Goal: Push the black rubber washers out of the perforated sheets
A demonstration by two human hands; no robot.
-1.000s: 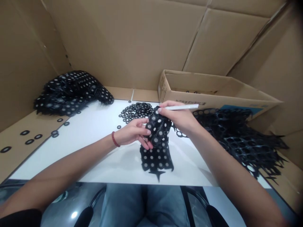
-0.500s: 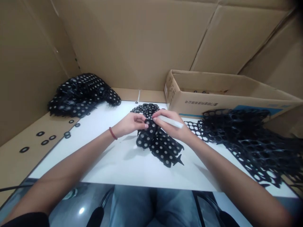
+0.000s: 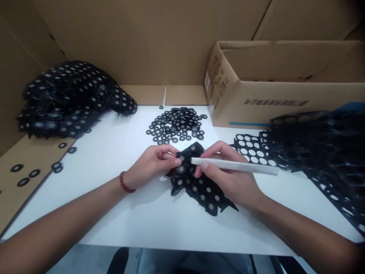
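My left hand (image 3: 155, 165), with a red bracelet at the wrist, pinches the left edge of a black rubber sheet (image 3: 202, 192) dotted with pale discs. A white stick (image 3: 236, 166) lies in my right hand (image 3: 230, 175), its blunt end over the sheet's upper part. Thumb and fingers of that hand are closed round the stick, and some fingertips touch the sheet. The lower part of the sheet hangs or rests above the white table, tilted to the right. Just beyond my hands lies a loose pile of small black rings (image 3: 178, 125).
At the back left is a big heap of dotted black sheets (image 3: 74, 95). Several loose rings (image 3: 34, 173) lie on the cardboard at left. A cardboard box (image 3: 273, 99) stands at back right, with punched-out black sheet scrap (image 3: 322, 152) in front. The white table's (image 3: 119, 228) front edge is near me.
The view has come closer and tipped down. My hands have shifted nearer with the sheet, so the ring pile shows fully. The stick now lies flatter, its tip over the sheet.
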